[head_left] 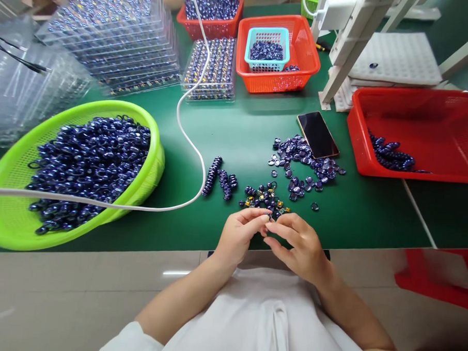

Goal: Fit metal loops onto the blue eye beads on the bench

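My left hand is closed, with thumb and forefinger pinching a small shiny dark-blue piece just over the table's front edge. At the same piece, the bent fingertips of my right hand meet it from the other side; most of it is hidden by the fingers. Right beyond my hands lies a small pile of dark-blue rings with gold-coloured parts. Flat, shiny dark-blue oval pieces are scattered farther back and to the right. Short stacked rows of dark-blue rings lie to the left of the pile.
A lime-green basket full of dark-blue rings stands at left, crossed by a white cable. A phone lies beside the oval pieces. Behind are stacked clear trays and an orange basket; a red basket is at right.
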The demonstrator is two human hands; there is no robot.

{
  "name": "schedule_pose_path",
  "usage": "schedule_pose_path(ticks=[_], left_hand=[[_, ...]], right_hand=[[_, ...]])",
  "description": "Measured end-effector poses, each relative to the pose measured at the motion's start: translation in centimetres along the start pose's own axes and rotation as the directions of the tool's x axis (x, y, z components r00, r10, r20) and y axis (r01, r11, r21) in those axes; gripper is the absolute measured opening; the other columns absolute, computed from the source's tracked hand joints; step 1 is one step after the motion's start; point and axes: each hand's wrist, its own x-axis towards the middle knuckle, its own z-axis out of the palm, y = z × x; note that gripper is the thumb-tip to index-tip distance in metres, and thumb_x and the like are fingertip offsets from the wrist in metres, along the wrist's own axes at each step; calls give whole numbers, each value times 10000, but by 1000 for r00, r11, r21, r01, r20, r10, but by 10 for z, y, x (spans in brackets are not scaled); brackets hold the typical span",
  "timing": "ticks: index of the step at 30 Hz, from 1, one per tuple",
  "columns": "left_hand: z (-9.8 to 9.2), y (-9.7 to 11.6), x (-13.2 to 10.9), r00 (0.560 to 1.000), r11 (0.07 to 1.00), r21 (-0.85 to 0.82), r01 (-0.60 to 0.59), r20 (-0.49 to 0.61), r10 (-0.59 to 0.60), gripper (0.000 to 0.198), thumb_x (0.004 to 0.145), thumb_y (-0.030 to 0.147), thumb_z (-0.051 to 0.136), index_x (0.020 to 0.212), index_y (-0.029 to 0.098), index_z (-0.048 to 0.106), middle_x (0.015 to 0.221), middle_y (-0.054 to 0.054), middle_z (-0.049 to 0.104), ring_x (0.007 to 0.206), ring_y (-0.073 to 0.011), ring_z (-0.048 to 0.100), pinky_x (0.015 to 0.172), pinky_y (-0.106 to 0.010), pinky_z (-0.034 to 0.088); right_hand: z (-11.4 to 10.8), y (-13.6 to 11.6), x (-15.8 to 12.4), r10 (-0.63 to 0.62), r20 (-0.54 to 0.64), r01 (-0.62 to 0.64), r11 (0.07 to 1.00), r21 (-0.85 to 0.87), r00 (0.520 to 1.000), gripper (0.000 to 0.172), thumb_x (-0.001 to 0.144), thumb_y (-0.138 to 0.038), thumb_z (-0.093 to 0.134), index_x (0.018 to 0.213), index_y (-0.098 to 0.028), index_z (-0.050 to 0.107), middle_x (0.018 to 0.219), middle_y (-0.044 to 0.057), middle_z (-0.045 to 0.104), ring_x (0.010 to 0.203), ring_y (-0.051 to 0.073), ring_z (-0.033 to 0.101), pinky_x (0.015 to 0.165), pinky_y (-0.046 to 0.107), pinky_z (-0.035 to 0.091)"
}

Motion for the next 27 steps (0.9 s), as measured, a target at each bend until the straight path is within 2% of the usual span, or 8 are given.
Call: schedule_pose_path(ticks=[4, 6, 10, 14, 18, 21, 24, 27], left_hand=[[3, 2, 0, 1000, 998, -55, 6, -30, -7, 221, 675, 246, 849, 856, 135, 787, 706, -30, 738, 622, -99, 638, 640, -208, 510], [3, 3, 1, 1000, 998, -59, 3, -23, -5, 232, 668, 249, 854, 859, 134, 788, 731, -40, 748, 639, -111, 654, 653, -219, 525], [-1, -1, 1, 999, 999, 25, -37, -7, 37, 227, 690, 265, 840, 874, 141, 791, 707, -29, 738, 598, -100, 632, 636, -218, 524], [-2, -2, -2, 997, 984, 163, -77, -1, 78, 226, 724, 300, 812, 892, 151, 787, 679, -18, 725, 600, -114, 627, 644, -238, 528], [-1, 1, -5, 997, 966, 247, -79, 10, 79, 229, 735, 309, 796, 897, 147, 784, 672, -23, 718, 599, -128, 623, 640, -254, 528], [0, 3, -7, 995, 961, 260, -95, 30, 91, 237, 731, 317, 794, 898, 148, 790, 686, -26, 715, 592, -126, 612, 622, -255, 527], [0, 6, -9, 994, 960, 258, -106, 51, 96, 242, 723, 322, 799, 897, 154, 799, 707, -27, 712, 586, -118, 595, 609, -258, 538], [1, 8, -11, 994, 957, 270, -108, 61, 95, 255, 725, 322, 802, 919, 156, 800, 679, -18, 699, 587, -116, 585, 608, -260, 546]], right_hand=[[6, -1, 2, 34, -55, -37, 998, -45, 998, 272, 879, -117, 647, 1122, -225, 591, 976, 74, 682, 897, 193, 672, 786, 327, 580], [7, -2, 2, 59, -62, -58, 998, 7, 996, 255, 881, -87, 625, 1097, -221, 596, 977, 69, 694, 917, 187, 679, 788, 308, 576], [5, -1, 1, 167, -69, -155, 976, 151, 984, 273, 884, -50, 580, 1088, -231, 606, 919, 31, 679, 804, 145, 656, 730, 279, 558], [-3, -1, 2, 282, 45, -278, 884, 375, 958, 238, 909, -75, 546, 1020, -251, 659, 850, 6, 651, 763, 134, 631, 700, 272, 544], [-10, 0, 1, 326, 179, -371, 770, 519, 928, 239, 930, -113, 517, 1045, -247, 678, 904, 33, 638, 775, 143, 643, 699, 286, 557], [-12, 2, 0, 329, 161, -365, 799, 478, 931, 218, 924, -126, 542, 1061, -240, 669, 929, 46, 647, 820, 161, 652, 724, 298, 565], [-11, 3, 0, 266, 36, -263, 912, 314, 963, 239, 901, -114, 603, 1073, -264, 674, 945, 41, 660, 865, 168, 654, 760, 306, 565], [-9, 4, 0, 170, -67, -156, 972, 176, 983, 313, 890, -71, 606, 1110, -288, 660, 1007, 47, 663, 927, 177, 662, 805, 326, 567]])
